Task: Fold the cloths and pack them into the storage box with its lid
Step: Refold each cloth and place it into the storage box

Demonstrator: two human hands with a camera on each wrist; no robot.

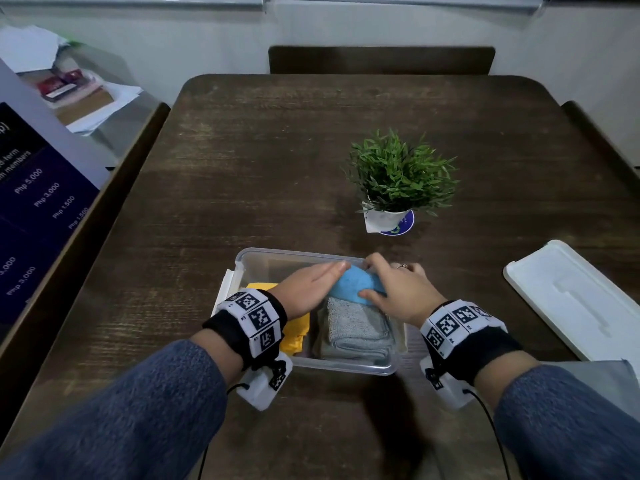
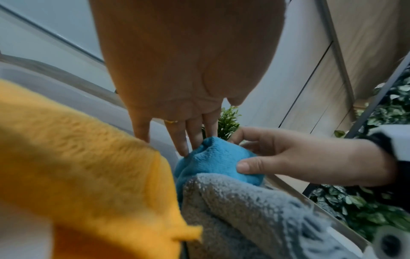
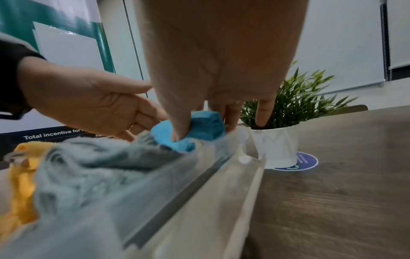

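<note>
Three cloths lie in one box [image 1: 258, 259]: one blue cloth [image 1: 349, 285] within the grip of both hands, one grey cloth [image 1: 356, 329] just below that grip toward the wearer, and one yellow cloth [image 1: 294, 336] under the left wrist. Two hands are counted: one left hand [image 1: 311, 289] with straight fingers against the blue cloth, and one right hand [image 1: 398, 292] with thumb and fingers curled round it. One lid [image 1: 571, 299] lies well to the right of the grip. One plant [image 1: 398, 174] stands beyond the grip. One table [image 1: 277, 150] carries all of these.
</note>
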